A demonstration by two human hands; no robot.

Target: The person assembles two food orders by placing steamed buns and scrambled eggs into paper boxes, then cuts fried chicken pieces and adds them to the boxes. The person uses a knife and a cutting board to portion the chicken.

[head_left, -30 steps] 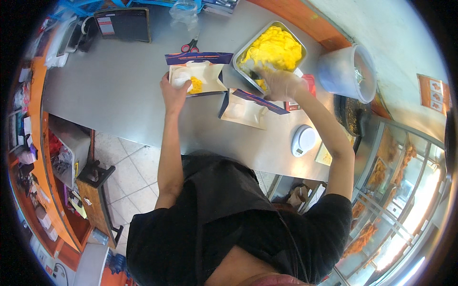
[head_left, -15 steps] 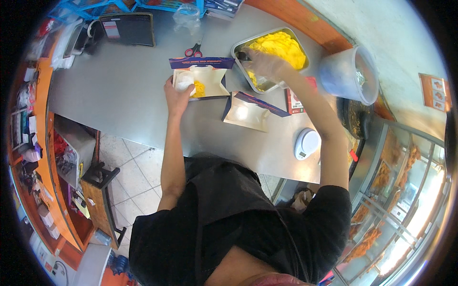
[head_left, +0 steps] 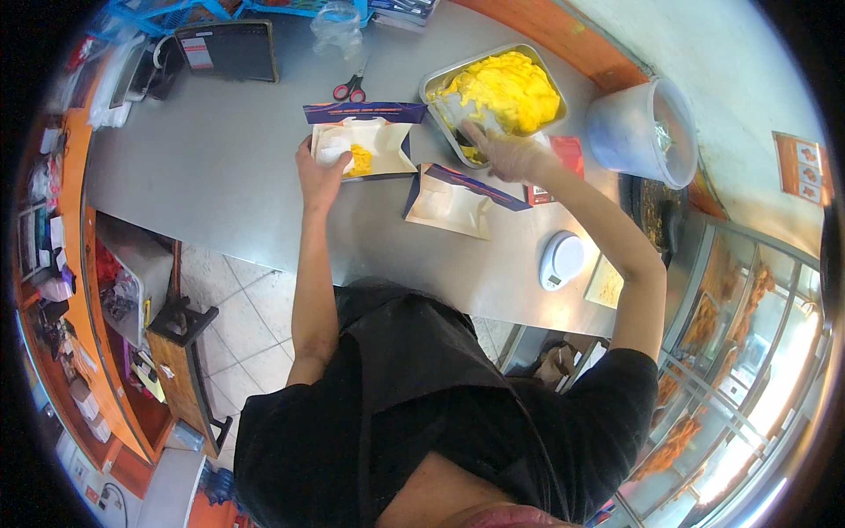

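My left hand (head_left: pixel 319 176) grips the left end of an open cardboard food box (head_left: pixel 389 145), cream inside with a dark blue lid flap. In the box, a white lump (head_left: pixel 334 151) lies beside a small heap of yellow food (head_left: pixel 361 160); my thumb rests over the white lump's edge. My right hand (head_left: pixel 512 158), in a clear plastic glove, is closed at the near left part of a metal tray (head_left: pixel 429 86) heaped with soft yellow food (head_left: pixel 510 92). Something dark shows by its fingertips, too hidden to name. A second open box (head_left: pixel 451 207) stands nearer me, holding nothing visible.
Red-handled scissors (head_left: pixel 349 91) and a clear plastic bag (head_left: pixel 337 28) lie beyond the boxes. A translucent bucket (head_left: pixel 629 132) stands right of the tray. A white kitchen scale (head_left: pixel 563 258) sits near the table's front edge, with a red carton (head_left: pixel 566 154) beside my right wrist.
My right hand has moved nearer along the tray toward its near left corner, and its elbow has swung outward. My left hand stays on the box.
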